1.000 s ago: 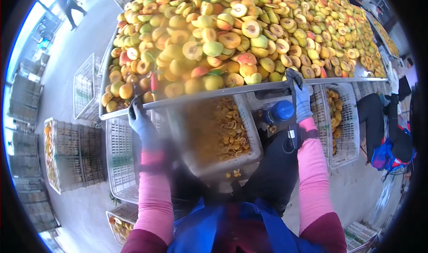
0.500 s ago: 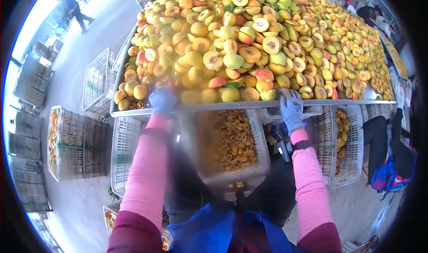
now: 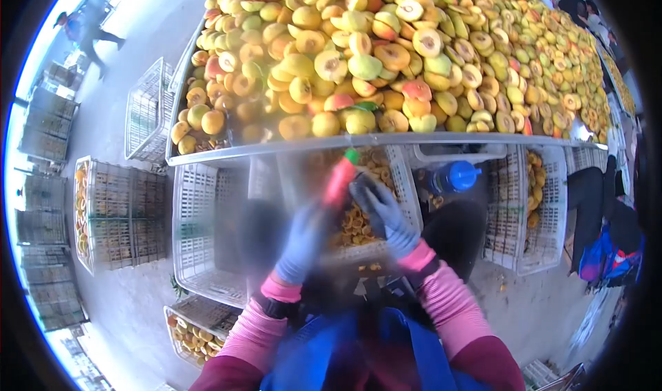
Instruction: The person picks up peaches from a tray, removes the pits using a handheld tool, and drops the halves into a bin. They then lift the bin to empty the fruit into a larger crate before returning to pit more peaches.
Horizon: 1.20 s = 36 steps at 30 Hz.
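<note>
In a grey glove, my left hand (image 3: 300,243) is closed around a red-handled tool (image 3: 338,181) with a green end, tilted up and to the right. Motion blurs this hand and the handle. My right hand (image 3: 387,215), also gloved, is close beside the tool, its dark-coated fingers stretched up and left with no object visible in them. Both hands hover over a crate (image 3: 407,184) of small yellow fruit pieces (image 3: 358,229), below the metal edge of a table (image 3: 276,148). Halved peaches (image 3: 331,65) are heaped on that table.
A blue bottle (image 3: 460,176) stands right of the crate. White plastic crates (image 3: 207,232) flank my legs, and one on the right (image 3: 531,232) holds fruit. Stacked crates (image 3: 127,215) stand at left. A person (image 3: 86,36) walks at upper left; another person's dark-clothed leg (image 3: 586,205) shows at right.
Both hands have left the table edge and come down together over the crate. The red-handled tool now shows clearly in my left hand. The walking person has moved left.
</note>
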Available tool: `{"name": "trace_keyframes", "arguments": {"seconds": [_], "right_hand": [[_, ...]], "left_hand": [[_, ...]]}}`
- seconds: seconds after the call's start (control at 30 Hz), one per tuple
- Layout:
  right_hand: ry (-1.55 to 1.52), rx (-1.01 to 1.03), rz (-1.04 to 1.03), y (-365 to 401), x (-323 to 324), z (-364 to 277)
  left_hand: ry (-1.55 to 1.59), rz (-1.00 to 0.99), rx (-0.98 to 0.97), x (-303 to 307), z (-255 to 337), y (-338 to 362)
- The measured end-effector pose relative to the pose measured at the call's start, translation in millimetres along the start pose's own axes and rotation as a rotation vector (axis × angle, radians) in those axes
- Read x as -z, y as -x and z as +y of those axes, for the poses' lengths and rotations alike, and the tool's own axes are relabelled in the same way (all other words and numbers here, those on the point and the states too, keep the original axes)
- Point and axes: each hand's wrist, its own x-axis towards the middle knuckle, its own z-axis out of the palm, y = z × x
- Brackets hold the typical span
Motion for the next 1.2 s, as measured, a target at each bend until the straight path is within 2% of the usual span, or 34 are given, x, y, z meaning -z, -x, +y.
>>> {"name": "trace_keyframes", "arguments": {"seconds": [0.03, 0.13, 0.2, 0.23, 0.27, 0.33, 0.37, 0.43, 0.47, 0.53, 0.6, 0.67, 0.73, 0.77, 0.8, 0.83, 0.87, 0.9, 0.93, 1.0, 1.07, 1.2], "right_hand": [[-0.107, -0.122, -0.021, 9.5, -8.7, 6.2], [-0.353, -0.181, -0.063, 34.2, -15.6, 3.5], [-0.366, -0.237, -0.127, 54.1, -10.8, -13.2], [-0.345, -0.256, -0.145, 62.4, -10.0, -21.4], [-0.326, -0.275, -0.163, 71.2, -9.1, -25.7], [-0.331, -0.245, -0.133, 83.3, -0.3, -13.9], [-0.323, -0.241, -0.076, 91.5, 8.1, 5.0], [-0.289, -0.225, 0.004, 100.7, 11.1, 6.6], [-0.3, -0.254, 0.092, 106.4, 17.8, 13.7], [-0.314, -0.328, 0.262, 122.3, 35.9, 38.9], [-0.384, -0.297, 0.207, 119.7, 42.2, 49.8], [-0.397, -0.329, 0.209, 115.3, 44.3, 54.6], [-0.27, -0.225, 0.245, 107.4, 57.7, 79.2], [-0.204, -0.167, 0.265, 100.1, 68.2, 95.0], [-0.138, -0.214, 0.372, 95.4, 78.2, 109.2], [-0.072, -0.262, 0.475, 90.3, 88.2, 125.4], [-0.01, -0.31, 0.579, 85.0, 98.0, 147.4], [-0.036, -0.27, 0.606, 84.4, 106.8, 162.0], [-0.061, -0.228, 0.631, 84.2, 115.4, 176.6], [-0.304, -0.217, 0.605, 73.0, 110.9, 140.7], [-0.305, -0.246, 0.615, 79.1, 107.0, 134.2], [-0.296, -0.344, 0.6, 88.1, 104.7, 144.8]], "left_hand": [[-0.087, -0.095, 0.003, -3.6, -7.9, 12.6], [0.253, -0.216, 0.23, -10.5, -16.3, 30.9], [0.408, -0.222, 0.342, -9.9, -16.2, 49.4], [0.57, -0.161, 0.514, -14.7, -3.3, 58.9], [0.615, -0.239, 0.581, -16.9, -4.3, 67.7], [0.692, -0.411, 0.698, -20.2, -6.2, 78.7], [0.49, -0.344, 0.744, -16.0, -5.2, 81.8], [-0.301, -0.479, 0.146, 2.6, -4.3, 67.9], [-0.619, -0.471, -0.139, 10.7, 4.0, 56.4], [-1.196, -0.197, -0.672, 16.6, 36.2, 32.1], [-0.453, 0.072, -0.236, 20.3, 29.0, -3.9], [-0.537, 0.139, -0.28, 13.6, 37.1, -51.5], [-1.186, 0.166, -0.364, -8.4, 49.8, -73.4], [-1.474, 0.04, -0.369, -4.1, 29.0, -83.4], [-1.539, -0.221, -0.555, -7.6, 13.8, -82.4], [-1.542, -0.454, -0.235, -22.6, 4.8, -68.4], [-1.693, -0.711, -0.043, -38.3, -11.2, -59.5], [-1.534, -0.798, -0.026, -38.7, -52.4, -44.9], [-1.514, -0.906, 0.029, -38.9, -93.7, -28.0], [-1.423, -0.927, 0.038, -48.6, -153.7, 4.1], [-1.303, -0.882, 0.046, -60.2, -186.2, 23.6], [-1.021, -0.967, 0.214, -47.4, -186.8, 24.3]]}}
